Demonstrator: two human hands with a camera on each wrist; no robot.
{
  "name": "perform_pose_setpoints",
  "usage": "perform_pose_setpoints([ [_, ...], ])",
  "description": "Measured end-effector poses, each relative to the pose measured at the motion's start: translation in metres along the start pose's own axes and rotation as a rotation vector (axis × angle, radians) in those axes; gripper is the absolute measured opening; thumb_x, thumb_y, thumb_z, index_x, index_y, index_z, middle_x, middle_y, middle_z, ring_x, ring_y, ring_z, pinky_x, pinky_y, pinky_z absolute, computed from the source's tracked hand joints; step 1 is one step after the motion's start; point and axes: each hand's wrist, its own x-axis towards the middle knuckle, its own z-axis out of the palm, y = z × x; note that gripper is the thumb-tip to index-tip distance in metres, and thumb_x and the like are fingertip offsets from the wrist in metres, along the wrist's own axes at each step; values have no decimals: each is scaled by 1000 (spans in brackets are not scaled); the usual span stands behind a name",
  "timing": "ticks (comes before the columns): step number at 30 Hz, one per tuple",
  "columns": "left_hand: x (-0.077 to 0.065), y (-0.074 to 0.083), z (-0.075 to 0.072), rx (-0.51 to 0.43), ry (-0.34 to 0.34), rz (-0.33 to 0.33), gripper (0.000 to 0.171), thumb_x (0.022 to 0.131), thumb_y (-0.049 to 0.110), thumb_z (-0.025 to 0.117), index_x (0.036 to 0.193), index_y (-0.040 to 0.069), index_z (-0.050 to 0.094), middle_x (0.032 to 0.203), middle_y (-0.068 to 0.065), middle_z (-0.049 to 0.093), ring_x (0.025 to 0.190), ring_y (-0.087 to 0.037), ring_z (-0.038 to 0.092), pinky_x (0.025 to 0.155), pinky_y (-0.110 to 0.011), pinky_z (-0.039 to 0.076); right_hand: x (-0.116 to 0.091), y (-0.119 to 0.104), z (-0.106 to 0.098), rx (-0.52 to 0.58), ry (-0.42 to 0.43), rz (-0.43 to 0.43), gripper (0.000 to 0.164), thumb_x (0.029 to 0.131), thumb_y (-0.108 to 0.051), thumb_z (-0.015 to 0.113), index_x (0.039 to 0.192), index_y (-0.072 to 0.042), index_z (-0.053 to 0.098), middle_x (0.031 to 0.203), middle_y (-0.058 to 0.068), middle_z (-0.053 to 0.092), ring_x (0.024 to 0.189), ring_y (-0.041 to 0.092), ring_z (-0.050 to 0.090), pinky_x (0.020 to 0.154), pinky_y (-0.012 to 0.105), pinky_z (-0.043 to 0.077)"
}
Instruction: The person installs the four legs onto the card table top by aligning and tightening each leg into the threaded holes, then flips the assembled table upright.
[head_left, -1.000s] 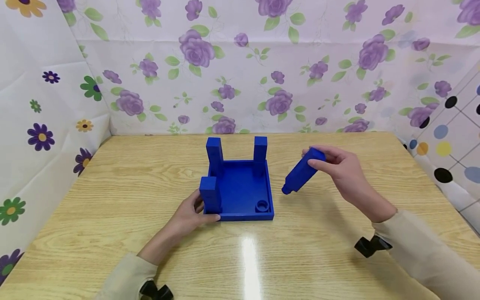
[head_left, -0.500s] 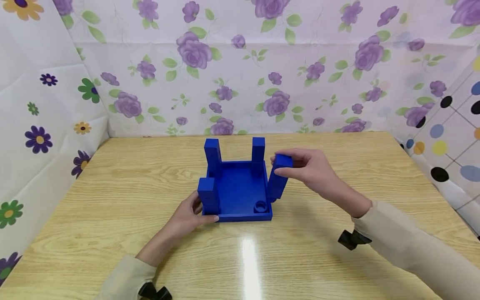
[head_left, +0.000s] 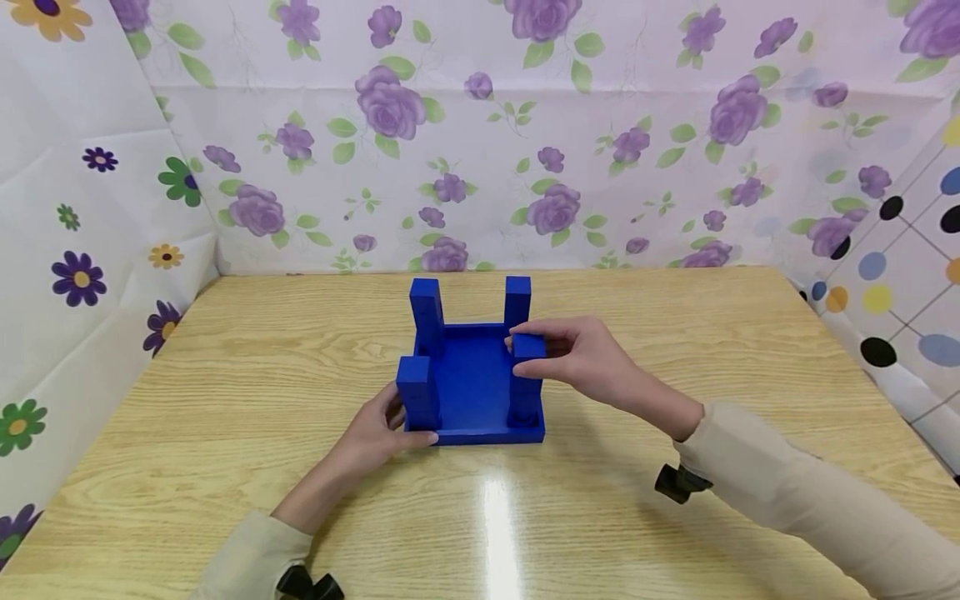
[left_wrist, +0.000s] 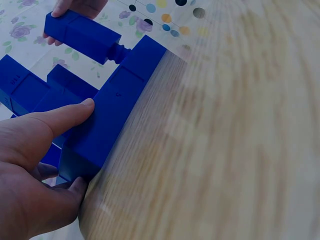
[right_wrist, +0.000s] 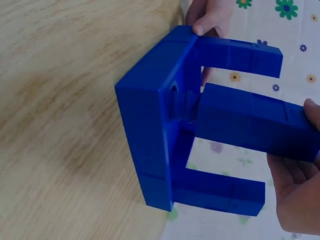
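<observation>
A blue square base (head_left: 476, 379) with a raised rim, like an upturned toy table, sits on the wooden table with three square legs standing at its corners. My left hand (head_left: 375, 429) grips the front left corner, thumb along the front wall and fingers around the side. Between thumb and fingers, my right hand (head_left: 588, 362) pinches the top of a fourth blue leg (right_wrist: 240, 117), nearly upright over the front right corner. Its ridged stub (left_wrist: 120, 52) points down, close over the round socket (right_wrist: 173, 100) in the right wrist view.
Around the base lies the wooden tabletop (head_left: 262, 358), with a bright glare strip in front. A flowered cloth (head_left: 480, 167) hangs behind; patterned sheets stand at the left and right. A black wrist camera (head_left: 678, 483) is strapped at each sleeve.
My right hand has carried the leg leftward from beside the base to its front right corner, turning it from slanted to nearly upright. My left hand keeps its grip on the base.
</observation>
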Motion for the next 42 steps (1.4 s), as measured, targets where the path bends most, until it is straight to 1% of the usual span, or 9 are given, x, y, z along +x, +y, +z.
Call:
perform_pose_setpoints([
  [9,-1,-1,-1,-7,8,-6,87,79,6,80,150,3,29,148,-24,36,138,-39,30,110,-48,30,-1,8,5,-22,-18,0,46,83,-10,77,125,3,63,114,11,68,98,21,67,80,30,56],
  [13,-1,-1,-1,-14,3,-1,87,80,5,79,150,3,28,148,-24,36,138,-39,30,110,-48,30,-2,9,4,-33,-33,-21,47,84,-11,76,128,2,61,117,12,67,101,21,67,81,31,56],
  [16,-1,-1,-1,-14,-1,-1,87,80,6,79,150,4,28,148,-23,35,138,-38,29,110,-49,29,-2,9,1,-63,-86,-34,50,88,-12,73,134,-1,56,124,10,64,107,20,64,84,30,55],
  [20,0,0,0,-5,-1,-7,88,80,6,79,151,5,28,149,-23,35,138,-38,29,110,-48,29,-3,9,-9,-98,-200,-49,55,92,-10,66,143,-5,47,135,8,57,119,20,57,90,30,52],
  [24,1,-1,-1,-5,-1,-6,88,80,6,79,151,5,28,149,-22,35,139,-38,29,110,-48,29,-2,9,-15,-97,-259,-46,57,92,-8,66,145,-5,44,137,10,55,122,20,54,92,31,51],
  [29,0,-1,-2,-17,-4,-11,89,80,4,79,152,6,26,150,-22,34,139,-37,28,110,-48,30,-2,12,-13,-92,-225,-27,55,90,-8,68,142,-3,48,136,16,54,120,26,56,91,33,52],
  [34,0,0,-1,-12,3,-18,89,80,3,78,152,7,26,150,-22,33,139,-37,28,110,-48,30,-1,15,-5,-96,-156,-32,54,87,-6,72,137,-2,53,134,15,55,117,28,57,89,35,53],
  [39,-1,0,-1,-23,2,-13,88,80,4,79,151,7,28,149,-21,34,139,-37,28,111,-49,28,0,20,4,-170,-36,-94,49,80,-7,80,124,-1,60,121,10,61,110,24,55,91,34,51],
  [42,-1,-1,-1,-16,2,-9,87,80,5,79,151,6,28,149,-21,35,139,-37,28,111,-49,28,-1,22,11,-199,47,-119,46,75,-9,84,115,-2,62,110,6,63,101,21,57,86,32,53],
])
